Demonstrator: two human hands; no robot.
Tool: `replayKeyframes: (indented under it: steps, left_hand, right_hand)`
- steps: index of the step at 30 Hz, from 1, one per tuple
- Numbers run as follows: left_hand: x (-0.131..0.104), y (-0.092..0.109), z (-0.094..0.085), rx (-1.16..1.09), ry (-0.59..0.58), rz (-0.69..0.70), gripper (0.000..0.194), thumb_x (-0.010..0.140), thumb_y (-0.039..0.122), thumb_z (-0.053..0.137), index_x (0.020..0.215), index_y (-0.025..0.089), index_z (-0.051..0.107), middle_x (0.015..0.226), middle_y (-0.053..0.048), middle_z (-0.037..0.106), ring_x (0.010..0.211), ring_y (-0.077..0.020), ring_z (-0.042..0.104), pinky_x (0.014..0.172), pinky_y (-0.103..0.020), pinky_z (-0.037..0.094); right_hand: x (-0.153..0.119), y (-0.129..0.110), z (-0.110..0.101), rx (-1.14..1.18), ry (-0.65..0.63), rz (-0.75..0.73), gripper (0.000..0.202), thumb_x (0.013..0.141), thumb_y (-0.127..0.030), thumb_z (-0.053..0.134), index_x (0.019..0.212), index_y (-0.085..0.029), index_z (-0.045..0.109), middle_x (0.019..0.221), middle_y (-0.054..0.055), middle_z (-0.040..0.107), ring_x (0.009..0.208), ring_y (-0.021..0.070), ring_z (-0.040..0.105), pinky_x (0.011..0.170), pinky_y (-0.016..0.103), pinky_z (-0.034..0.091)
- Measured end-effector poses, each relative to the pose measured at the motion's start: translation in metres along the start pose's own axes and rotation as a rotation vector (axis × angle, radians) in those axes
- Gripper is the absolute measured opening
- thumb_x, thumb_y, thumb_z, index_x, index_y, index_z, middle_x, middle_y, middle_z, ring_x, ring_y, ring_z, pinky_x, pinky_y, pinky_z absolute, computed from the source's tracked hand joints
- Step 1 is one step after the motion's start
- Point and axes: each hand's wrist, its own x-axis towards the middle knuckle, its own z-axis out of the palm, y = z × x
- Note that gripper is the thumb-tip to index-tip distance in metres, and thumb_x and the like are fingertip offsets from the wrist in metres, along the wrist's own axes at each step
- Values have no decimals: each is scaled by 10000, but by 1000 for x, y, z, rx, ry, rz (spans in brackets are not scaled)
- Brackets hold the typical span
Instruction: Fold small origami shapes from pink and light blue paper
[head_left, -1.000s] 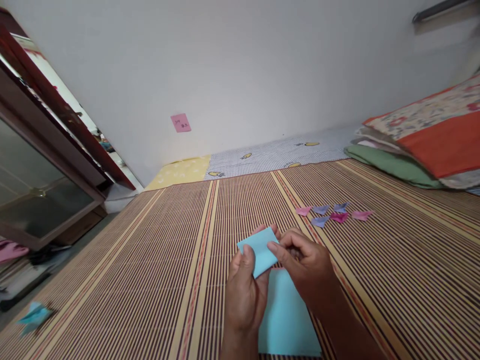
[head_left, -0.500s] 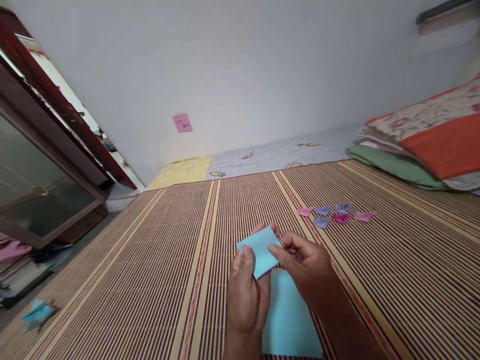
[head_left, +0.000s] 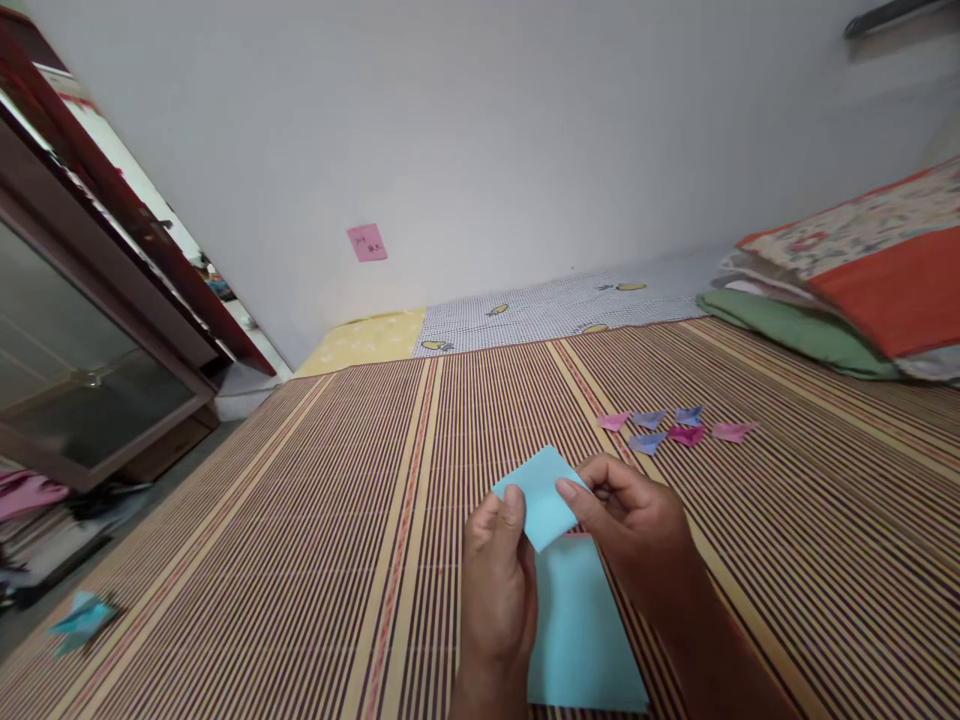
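Light-blue paper piece (head_left: 546, 505), roughly square, held up off the striped mat (head_left: 300, 550) with one corner pointing away. Left hand (head_left: 495, 600) pinches its near-left side, thumb flat on the face, fingers behind. Right hand (head_left: 649, 525) pinches the right corner between thumb and curled fingers.

Progress, by judgement: held piece is at a flat, compact stage – no points or flaps standing out. Whether it has been creased inside cannot be told; any further shaping remains undone. Six small shaped papers lie on the mat beyond the right hand, in two loose rows, seemingly finished: pinks, lilac-blues, one magenta (head_left: 686, 435). A crumpled-looking blue paper form (head_left: 81, 618) sits far left, its edges blurred. Larger blue sheet (head_left: 585, 640) lies flat just below the hands, unshaped as far as it shows.

Materials: matte, smooth paper with crisp straight edges; small ones angular, pointed, winglike. Mat ribbed with thin dark-and-tan slats, broken by pale bands with red threading. Beyond it – checked cloth (head_left: 525, 312), soft and slightly rumpled.
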Motion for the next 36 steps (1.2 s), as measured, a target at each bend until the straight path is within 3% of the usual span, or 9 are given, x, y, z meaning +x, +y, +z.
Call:
replayKeyframes:
  steps: [3, 6, 11, 17, 21, 25, 30, 36]
  left_hand:
    - [1, -2, -5, 111, -27, 13, 278, 817, 391, 792, 899, 127, 759, 744, -56, 724, 724, -190, 692, 682, -283, 542]
    - [1, -2, -9, 282, -45, 9, 226, 826, 363, 783, 841, 141, 744, 690, -15, 670, 606, -127, 602, 572, -222, 466]
    - [-4, 2, -2, 467, -109, -1, 257, 763, 360, 820, 698, 141, 703, 675, -8, 633, 628, -117, 533, 598, -214, 425]
    - [-5, 4, 2, 535, -142, -6, 284, 778, 377, 800, 688, 145, 665, 676, 4, 580, 626, -113, 471, 586, -216, 380]
    - [-6, 4, 1, 515, -166, -10, 248, 828, 387, 762, 786, 145, 724, 727, -11, 618, 678, -131, 520, 643, -235, 432]
    - [-7, 3, -1, 486, -145, 4, 249, 812, 387, 786, 779, 141, 756, 704, -12, 639, 646, -122, 525, 631, -236, 453]
    - [-6, -2, -9, 415, -108, 19, 251, 841, 390, 769, 930, 155, 785, 777, -32, 686, 669, -133, 576, 642, -247, 473]
    - [-4, -3, -7, 396, -67, 53, 223, 853, 362, 764, 953, 164, 790, 822, -51, 740, 730, -162, 635, 708, -278, 511]
  right_hand:
    - [1, -3, 0, 84, 95, 34, 253, 835, -390, 731, 707, -210, 607, 592, -27, 584, 519, 134, 542, 469, 226, 509]
    - [3, -5, 0, 181, 198, 72, 235, 823, -383, 744, 734, -210, 613, 583, -28, 611, 483, 126, 557, 439, 209, 486]
    - [6, -1, -6, 259, 280, 70, 279, 808, -425, 769, 762, -210, 598, 546, -41, 569, 408, 105, 489, 371, 200, 411]
    - [8, 0, -12, 152, 223, 0, 278, 831, -422, 740, 730, -214, 585, 538, -37, 550, 402, 106, 461, 363, 212, 377]
    - [6, -3, -8, 114, 159, 16, 271, 810, -410, 748, 712, -204, 600, 538, -41, 526, 430, 103, 452, 386, 209, 372]
    - [3, -4, -2, 133, 116, 61, 257, 802, -396, 750, 717, -197, 612, 566, -44, 523, 474, 101, 458, 419, 201, 371]
    - [4, -1, 1, 193, 36, 115, 292, 807, -425, 750, 719, -196, 591, 597, -44, 538, 514, 102, 475, 467, 198, 391]
    - [5, 1, -2, 137, -21, 58, 332, 870, -449, 686, 695, -202, 549, 613, -51, 450, 527, 106, 396, 474, 214, 345]
